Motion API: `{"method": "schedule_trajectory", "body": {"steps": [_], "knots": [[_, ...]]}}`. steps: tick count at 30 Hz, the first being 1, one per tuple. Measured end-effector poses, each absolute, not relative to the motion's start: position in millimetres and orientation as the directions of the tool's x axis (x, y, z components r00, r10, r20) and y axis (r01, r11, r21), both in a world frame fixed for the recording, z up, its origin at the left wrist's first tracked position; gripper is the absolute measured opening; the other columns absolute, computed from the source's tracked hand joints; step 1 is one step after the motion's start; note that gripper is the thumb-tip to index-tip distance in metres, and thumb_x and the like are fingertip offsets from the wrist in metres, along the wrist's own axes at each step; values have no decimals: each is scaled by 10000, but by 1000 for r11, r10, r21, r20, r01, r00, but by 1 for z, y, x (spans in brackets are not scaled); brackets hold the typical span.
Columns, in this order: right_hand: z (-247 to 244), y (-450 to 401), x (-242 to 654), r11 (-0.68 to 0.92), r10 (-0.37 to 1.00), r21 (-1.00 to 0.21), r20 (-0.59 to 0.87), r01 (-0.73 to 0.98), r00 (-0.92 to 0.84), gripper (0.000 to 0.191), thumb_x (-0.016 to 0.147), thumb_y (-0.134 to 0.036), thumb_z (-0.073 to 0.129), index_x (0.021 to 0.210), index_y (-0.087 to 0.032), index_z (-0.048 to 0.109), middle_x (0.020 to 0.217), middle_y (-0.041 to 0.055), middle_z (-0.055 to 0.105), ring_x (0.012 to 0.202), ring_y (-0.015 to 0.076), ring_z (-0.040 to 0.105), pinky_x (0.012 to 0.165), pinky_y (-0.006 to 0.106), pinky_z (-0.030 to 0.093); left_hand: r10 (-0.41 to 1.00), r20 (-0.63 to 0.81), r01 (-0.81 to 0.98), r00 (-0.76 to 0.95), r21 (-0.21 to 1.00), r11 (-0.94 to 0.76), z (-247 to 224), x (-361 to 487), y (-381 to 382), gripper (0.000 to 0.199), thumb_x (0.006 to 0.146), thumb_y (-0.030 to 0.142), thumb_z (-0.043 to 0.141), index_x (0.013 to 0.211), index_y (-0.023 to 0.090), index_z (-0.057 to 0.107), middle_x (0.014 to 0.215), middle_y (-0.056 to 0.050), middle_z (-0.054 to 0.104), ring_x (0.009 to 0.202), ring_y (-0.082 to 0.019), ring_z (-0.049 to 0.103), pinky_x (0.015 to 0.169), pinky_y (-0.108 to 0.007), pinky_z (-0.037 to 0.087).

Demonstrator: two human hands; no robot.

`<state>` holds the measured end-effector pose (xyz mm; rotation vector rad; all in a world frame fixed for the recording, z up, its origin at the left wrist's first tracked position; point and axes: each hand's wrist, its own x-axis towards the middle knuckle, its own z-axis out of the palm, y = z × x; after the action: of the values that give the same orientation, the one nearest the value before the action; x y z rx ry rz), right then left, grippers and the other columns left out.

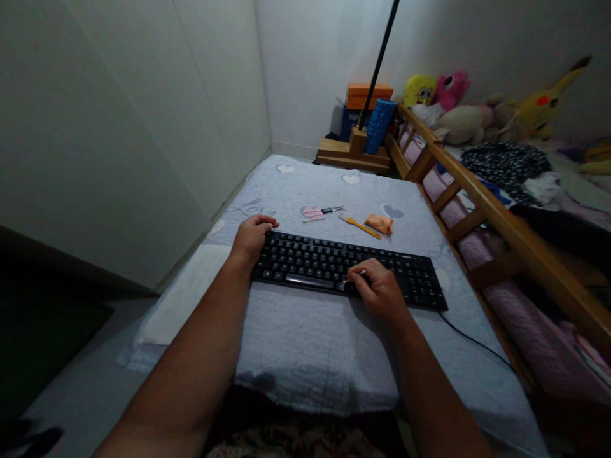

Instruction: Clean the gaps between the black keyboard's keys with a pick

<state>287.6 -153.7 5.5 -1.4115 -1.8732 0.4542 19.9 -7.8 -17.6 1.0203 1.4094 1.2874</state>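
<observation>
"Where does the keyboard lie, please?"

"From my distant post I see the black keyboard (329, 262) lying flat on the pale blue cloth (310, 337), crosswise in front of the person. Its black cable (477, 346) leaves near the right end and goes over the cloth to the right."

"And what does the right hand do?"

"The right hand (377, 286) is above the right part of the keys. It holds a white cotton swab (345, 281) in a narrow pinch between thumb and fingers. One end points to the keys just right of the space bar (309, 280) (whether it touches them, I cannot tell from here)."

"The left hand also grips something?"

"The left hand (252, 240) rests at the left end of the keyboard, near its upper corner. The fingers are rather straight, but I cannot tell how firmly they hold it."

"What else do I find near?"

"Beyond the keyboard, on the same cloth, I see a second swab (314, 220), a small black-handled tool (329, 210), a yellow-handled brush (363, 226) and, just beside the brush, a crumpled orange cloth (379, 224)."
</observation>
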Motion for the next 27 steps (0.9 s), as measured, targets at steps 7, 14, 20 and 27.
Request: {"method": "schedule_trajectory", "body": {"steps": [7, 14, 20, 27], "knots": [[4, -153, 285, 351, 926, -661, 349, 663, -142, 169, 903, -188, 544, 811, -211, 684, 812, 61, 703, 841, 228, 621, 778, 376, 461, 972, -106, -19, -211, 994, 105, -17, 20, -8, 119, 650, 177, 615, 760, 185, 660, 836, -51, 724, 788, -203, 622, 817, -344, 456], [5, -152, 282, 357, 924, -657, 353, 664, -147, 182, 903, -189, 543, 797, -216, 688, 798, 60, 698, 822, 228, 616, 767, 376, 464, 972, -107, -15, -209, 994, 106, -15, 21, -9, 107, 654, 168, 605, 747, 188, 654, 826, -47, 719, 790, -198, 620, 813, -334, 451], [3, -151, 283, 360, 923, -662, 357, 658, -145, 185, 900, -181, 541, 792, -222, 685, 809, 58, 709, 830, 226, 620, 776, 378, 463, 971, -108, -15, -213, 994, 107, -16, 21, -9, 117, 650, 174, 609, 756, 189, 655, 826, -50, 719, 807, -204, 627, 826, -340, 457], [3, -150, 283, 347, 928, -673, 349, 654, -133, 179, 901, -186, 541, 792, -216, 680, 806, 58, 703, 841, 228, 622, 784, 378, 463, 970, -101, -20, -220, 995, 99, -17, 21, -8, 114, 640, 174, 609, 742, 188, 657, 819, -52, 722, 826, -218, 636, 829, -347, 464]]}}
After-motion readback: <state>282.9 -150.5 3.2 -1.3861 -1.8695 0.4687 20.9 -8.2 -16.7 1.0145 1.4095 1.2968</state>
